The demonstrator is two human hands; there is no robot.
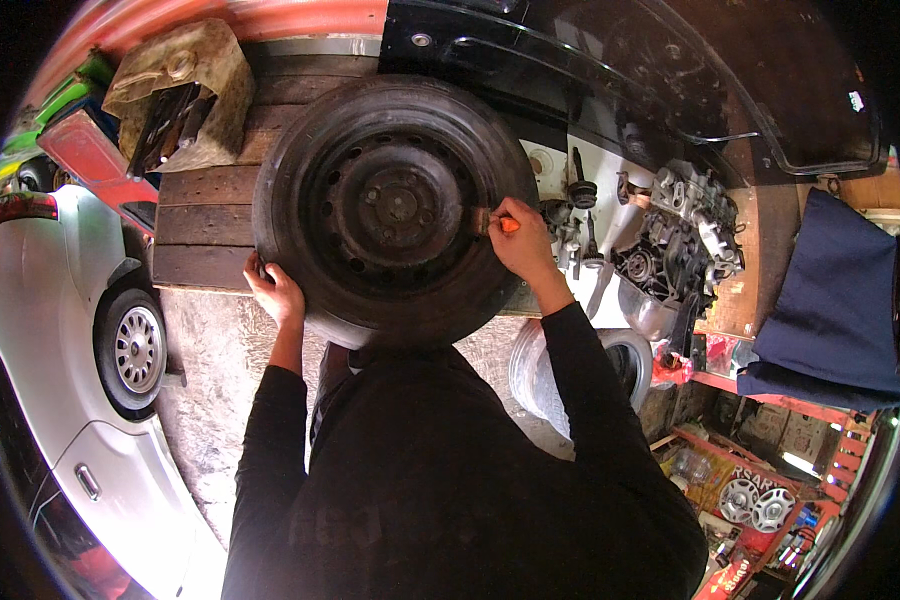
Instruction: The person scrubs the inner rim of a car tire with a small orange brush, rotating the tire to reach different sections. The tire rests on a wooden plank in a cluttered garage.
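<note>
A black car wheel (pixel 402 205), a tyre on a dark steel rim, lies before me on a wooden plank bench (pixel 205 225). My left hand (pixel 278 293) grips the tyre's near left edge, fingers curled at its sidewall. In my right hand (pixel 522 245) is a small brush (pixel 510 224) with an orange handle; the fist hides part of it. The brush's tip points left and meets the right side of the rim. Dust or grime dulls the rim around its bolt holes and centre.
Right of the wheel sit an engine block (pixel 678 250) and loose metal parts (pixel 583 185). A cut-open container (pixel 185 95) holds tools at the far left. Another tyre (pixel 625 365) stands below the bench, and a silver car (pixel 120 400) is on the left. Dark cloth (pixel 820 300) hangs at right.
</note>
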